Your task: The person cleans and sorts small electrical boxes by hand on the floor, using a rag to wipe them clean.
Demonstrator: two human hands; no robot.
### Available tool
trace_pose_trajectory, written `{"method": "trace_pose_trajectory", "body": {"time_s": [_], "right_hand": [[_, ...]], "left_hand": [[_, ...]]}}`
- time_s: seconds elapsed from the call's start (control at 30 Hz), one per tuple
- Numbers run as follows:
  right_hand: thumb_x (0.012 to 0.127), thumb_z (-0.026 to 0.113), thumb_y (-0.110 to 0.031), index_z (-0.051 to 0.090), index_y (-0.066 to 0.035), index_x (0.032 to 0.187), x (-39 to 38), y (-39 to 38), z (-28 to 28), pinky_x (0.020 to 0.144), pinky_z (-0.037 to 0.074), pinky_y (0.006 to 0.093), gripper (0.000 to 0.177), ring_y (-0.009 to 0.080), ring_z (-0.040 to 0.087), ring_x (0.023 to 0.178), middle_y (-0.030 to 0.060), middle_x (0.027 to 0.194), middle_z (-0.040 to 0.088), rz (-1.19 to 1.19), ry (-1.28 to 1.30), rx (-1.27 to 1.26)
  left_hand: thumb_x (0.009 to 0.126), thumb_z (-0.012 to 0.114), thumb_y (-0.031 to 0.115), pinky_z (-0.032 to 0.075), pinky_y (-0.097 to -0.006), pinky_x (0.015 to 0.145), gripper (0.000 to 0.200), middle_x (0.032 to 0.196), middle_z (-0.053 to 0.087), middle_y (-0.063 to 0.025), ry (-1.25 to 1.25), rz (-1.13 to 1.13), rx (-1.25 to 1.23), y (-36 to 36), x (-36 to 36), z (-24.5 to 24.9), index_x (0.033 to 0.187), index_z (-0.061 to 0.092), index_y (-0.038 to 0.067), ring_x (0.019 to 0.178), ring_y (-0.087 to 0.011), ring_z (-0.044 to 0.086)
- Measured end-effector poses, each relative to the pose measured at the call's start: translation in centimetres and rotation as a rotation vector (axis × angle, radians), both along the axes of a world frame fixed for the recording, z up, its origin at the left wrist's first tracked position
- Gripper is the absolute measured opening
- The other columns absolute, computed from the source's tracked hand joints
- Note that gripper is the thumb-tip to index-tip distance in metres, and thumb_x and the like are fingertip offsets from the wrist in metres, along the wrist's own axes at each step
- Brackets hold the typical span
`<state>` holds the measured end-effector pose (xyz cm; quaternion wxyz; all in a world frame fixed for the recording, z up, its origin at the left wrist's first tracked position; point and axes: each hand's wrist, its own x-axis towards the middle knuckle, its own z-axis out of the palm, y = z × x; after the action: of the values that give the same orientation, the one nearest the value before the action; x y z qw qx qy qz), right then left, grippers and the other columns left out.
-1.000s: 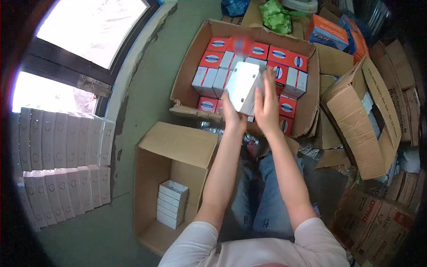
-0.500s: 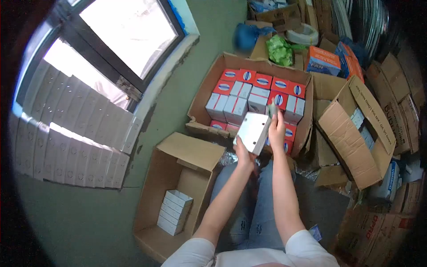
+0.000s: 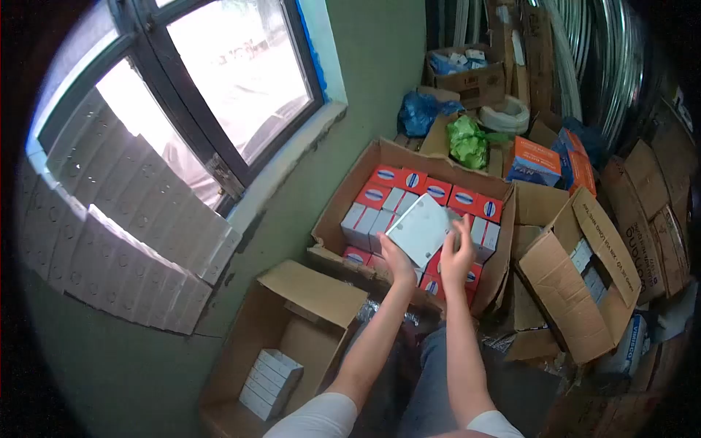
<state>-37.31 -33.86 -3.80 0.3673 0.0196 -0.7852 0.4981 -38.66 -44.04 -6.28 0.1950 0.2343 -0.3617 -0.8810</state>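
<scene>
A white square box-like piece (image 3: 420, 230) with small marks near its corners is held up over a large open carton (image 3: 343, 190). My left hand (image 3: 396, 260) grips its lower left edge. At its right side is my right hand (image 3: 457, 255), fingers bent and pressed together near the edge; whatever they pinch is too small to make out. Inside the large carton stand several red and white boxes (image 3: 464, 198). Another open carton (image 3: 310, 292) at the lower left holds a row of thin white boxes (image 3: 270, 385).
An open carton (image 3: 566, 274) with white items lies at the right. Behind are a green bag (image 3: 467, 142), a blue bag (image 3: 418, 113), an orange and blue box (image 3: 534, 162) and coiled tubing (image 3: 504, 114). A window (image 3: 241, 73) and stacked grey panels (image 3: 117, 241) are at the left.
The view has tilted upward, so the cartons appear lower. The white piece is turned flatter towards the camera, and the greenish item seen at my right fingertips is no longer distinct.
</scene>
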Motion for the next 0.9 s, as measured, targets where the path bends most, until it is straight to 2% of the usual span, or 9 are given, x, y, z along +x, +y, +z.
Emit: {"method": "trace_pose_trajectory", "body": {"time_s": [0.07, 0.1, 0.23, 0.3, 0.33, 0.4, 0.53, 0.7, 0.9], "right_hand": [[0.088, 0.051, -0.008, 0.055, -0.001, 0.111, -1.2, 0.0, -0.2, 0.093, 0.044, 0.0402, 0.024, 0.0349, 0.052, 0.116, 0.0222, 0.128, 0.051, 0.049, -0.186, -0.246], [0.088, 0.051, -0.008, 0.055, 0.0, 0.11, -1.7, -0.4, -1.1, 0.092, 0.044, 0.0395, 0.024, 0.0368, 0.053, 0.114, 0.0226, 0.124, 0.054, 0.079, -0.075, -0.048], [0.085, 0.058, -0.009, 0.055, -0.001, 0.105, -1.3, -3.3, -2.8, 0.082, 0.047, 0.0325, 0.022, 0.0236, 0.063, 0.097, 0.0162, 0.101, 0.063, 0.31, -0.255, -0.05], [0.085, 0.059, -0.009, 0.057, 0.0, 0.102, -1.0, -4.2, -1.8, 0.086, 0.046, 0.0314, 0.02, 0.0211, 0.061, 0.099, 0.0138, 0.106, 0.064, 0.497, -0.251, -0.14], [0.082, 0.061, -0.012, 0.059, -0.002, 0.099, -1.3, -4.7, -2.2, 0.084, 0.047, 0.0359, 0.02, 0.0288, 0.061, 0.099, 0.0125, 0.104, 0.065, 0.51, -0.173, -0.154], [0.082, 0.062, -0.013, 0.061, -0.002, 0.097, -1.4, -4.5, -0.9, 0.088, 0.045, 0.0364, 0.018, 0.0288, 0.058, 0.103, 0.0112, 0.107, 0.064, 0.509, -0.222, -0.158], [0.082, 0.064, -0.013, 0.063, -0.002, 0.097, -4.0, -2.8, -3.8, 0.091, 0.041, 0.0372, 0.019, 0.0299, 0.053, 0.105, 0.0134, 0.106, 0.059, 0.107, -0.025, -0.022], [0.078, 0.069, -0.015, 0.064, -0.002, 0.095, -2.8, -3.6, -2.8, 0.077, 0.046, 0.0352, 0.022, 0.026, 0.059, 0.083, 0.0105, 0.087, 0.059, 0.562, -0.245, -0.124], [0.082, 0.064, -0.019, 0.06, -0.001, 0.096, -3.6, -2.9, -4.0, 0.078, 0.044, 0.0401, 0.023, 0.0323, 0.056, 0.09, 0.0145, 0.095, 0.058, 0.152, -0.155, 0.18]], "left_hand": [[0.095, 0.033, 0.052, 0.046, -0.0315, 0.081, 0.058, 0.105, 0.06, -0.0107, -0.009, -0.029, -0.09, -0.6, 1.0, -0.4, 0.109, 0.055, 0.0, 0.093, -0.02, 0.059], [0.096, 0.039, 0.045, 0.049, -0.0303, 0.07, 0.048, 0.09, 0.061, -0.0079, -0.015, -0.053, -0.108, -0.8, 1.2, -1.1, 0.099, 0.057, 0.001, 0.078, -0.0173, 0.06], [0.098, 0.042, 0.035, 0.043, -0.0282, 0.066, 0.04, 0.081, 0.059, -0.004, -0.01, -0.046, -0.529, -0.4, -0.5, -2.8, 0.089, 0.059, 0.0, 0.073, -0.0106, 0.051], [0.099, 0.036, 0.04, 0.043, -0.0297, 0.065, 0.047, 0.08, 0.06, -0.0048, -0.064, -0.018, -0.458, -0.7, -1.3, -3.2, 0.088, 0.059, 0.0, 0.072, -0.0128, 0.052], [0.099, 0.036, 0.041, 0.043, -0.0298, 0.065, 0.048, 0.079, 0.06, -0.0048, -0.065, -0.045, -0.376, -0.5, -1.1, -2.4, 0.087, 0.06, 0.0, 0.071, -0.013, 0.053], [0.099, 0.034, 0.042, 0.043, -0.0299, 0.064, 0.051, 0.078, 0.06, -0.0049, -0.05, -0.083, -0.215, -0.7, -0.8, -1.5, 0.087, 0.06, 0.001, 0.07, -0.0133, 0.053], [0.099, 0.031, 0.042, 0.044, -0.0283, 0.063, 0.052, 0.077, 0.06, -0.0048, -0.04, -0.203, -0.357, -0.8, -0.7, -0.8, 0.087, 0.06, 0.001, 0.069, -0.0125, 0.055], [0.098, 0.033, 0.038, 0.045, -0.0304, 0.065, 0.047, 0.08, 0.061, -0.0066, -0.074, -0.08, -0.243, -1.7, -1.1, -1.5, 0.092, 0.059, 0.0, 0.071, -0.0145, 0.056], [0.098, 0.036, 0.037, 0.043, -0.0279, 0.058, 0.045, 0.075, 0.06, -0.0047, -0.113, -0.329, -0.377, -3.7, -1.2, -1.3, 0.082, 0.058, 0.002, 0.064, -0.0117, 0.054]]}}
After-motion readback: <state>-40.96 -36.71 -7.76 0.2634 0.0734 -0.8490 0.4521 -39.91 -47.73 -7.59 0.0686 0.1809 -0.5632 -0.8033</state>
